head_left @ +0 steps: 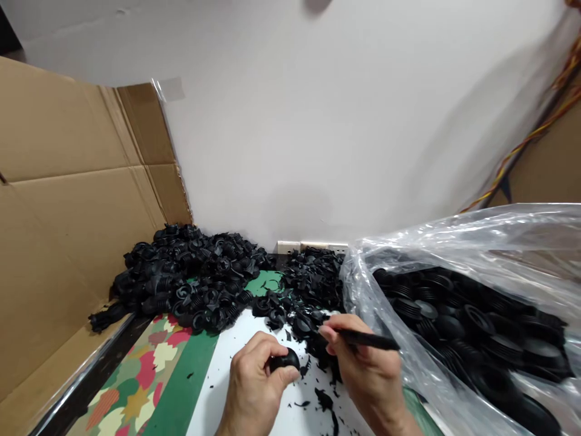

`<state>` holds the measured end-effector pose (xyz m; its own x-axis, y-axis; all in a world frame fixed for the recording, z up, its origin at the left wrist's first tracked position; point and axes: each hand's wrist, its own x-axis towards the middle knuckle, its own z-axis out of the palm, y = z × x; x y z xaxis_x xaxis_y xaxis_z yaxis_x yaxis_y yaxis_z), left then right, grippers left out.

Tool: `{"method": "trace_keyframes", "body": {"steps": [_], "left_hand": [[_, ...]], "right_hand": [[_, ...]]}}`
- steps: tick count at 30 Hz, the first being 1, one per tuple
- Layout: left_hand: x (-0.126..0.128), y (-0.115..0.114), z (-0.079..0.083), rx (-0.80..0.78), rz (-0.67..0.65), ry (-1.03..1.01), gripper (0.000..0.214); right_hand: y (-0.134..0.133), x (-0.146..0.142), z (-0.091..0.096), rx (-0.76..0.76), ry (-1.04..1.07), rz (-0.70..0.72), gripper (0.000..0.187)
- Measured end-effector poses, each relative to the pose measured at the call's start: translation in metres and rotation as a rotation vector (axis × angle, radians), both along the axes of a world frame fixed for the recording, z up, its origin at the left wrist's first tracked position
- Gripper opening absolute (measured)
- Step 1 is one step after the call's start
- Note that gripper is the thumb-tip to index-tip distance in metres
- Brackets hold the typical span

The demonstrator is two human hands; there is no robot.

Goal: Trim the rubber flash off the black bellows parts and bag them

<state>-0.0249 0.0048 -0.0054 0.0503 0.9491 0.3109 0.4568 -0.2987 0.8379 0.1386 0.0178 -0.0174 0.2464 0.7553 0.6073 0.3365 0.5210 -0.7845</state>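
My left hand (256, 381) is closed around a small black rubber part (285, 361) with a smooth, rounded face, held above a white sheet (218, 375). To its right, my right hand (370, 369) grips a slim black pen-like tool (367, 340), its back end pointing right. The tool's tip is hidden or lost against the dark scraps behind it, so I cannot tell its kind. A gap separates the two hands. Black rubber trimmings (324, 399) lie scattered on the sheet between and below them.
A heap of ribbed black rubber parts (200, 272) lies at the back left, beside a pile of shavings (315, 272). At right, a clear plastic bag (363, 284) holds many black bellows-like parts (458, 327). Cardboard (82, 218) stands left; a power strip (290, 247) lies against the wall.
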Motion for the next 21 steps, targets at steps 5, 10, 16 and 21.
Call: {"method": "trace_keyframes", "body": {"steps": [5,10,16,21], "left_hand": [[0.001,0.002,0.004,-0.025,0.024,-0.114,0.01],[0.0,0.004,0.004,-0.028,0.034,-0.179,0.011],[-0.005,0.014,0.008,-0.443,-0.002,-0.602,0.033],[-0.01,0.019,0.005,-0.599,-0.104,-0.856,0.04]], "right_hand": [[0.003,0.004,-0.002,-0.189,0.161,0.006,0.016],[-0.002,-0.002,0.0,-0.142,0.264,0.162,0.018],[-0.003,0.0,0.003,-0.204,0.227,0.23,0.024],[-0.002,0.001,0.008,-0.185,0.009,0.184,0.025]]}}
